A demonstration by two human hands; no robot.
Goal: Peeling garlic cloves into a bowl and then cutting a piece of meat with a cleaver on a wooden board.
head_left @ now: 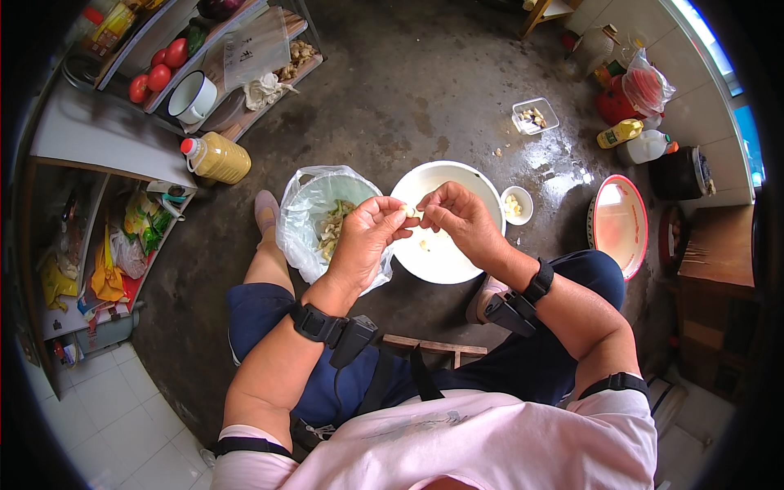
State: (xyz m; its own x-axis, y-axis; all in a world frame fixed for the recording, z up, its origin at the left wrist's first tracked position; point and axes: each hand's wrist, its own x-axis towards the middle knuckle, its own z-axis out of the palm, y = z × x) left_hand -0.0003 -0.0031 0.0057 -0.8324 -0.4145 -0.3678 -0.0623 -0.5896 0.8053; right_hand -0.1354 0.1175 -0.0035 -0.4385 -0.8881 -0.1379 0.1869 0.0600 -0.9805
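Over the rim of a white basin (447,272), my left hand (359,237) pinches a pale garlic clove (408,211) between thumb and fingers. My right hand (465,219) is closed in a pinch right beside the clove; a tiny pale bit shows at its fingertips, too small to name. A few pale pieces lie on the basin's floor. Peeled garlic cloves fill part of a small white bowl (527,198) to the basin's right. Left of the basin stands a bin lined with a clear plastic bag (296,216), holding greenish and brown scraps (332,229).
Farther off, a clear plastic box (549,113) holds darker cloves. A red-rimmed enamel basin (639,229) leans at the right, near bottles and a black pot (679,173). An oil jug (219,158) stands beside the left shelves, which carry tomatoes (160,78) and a white mug (194,96).
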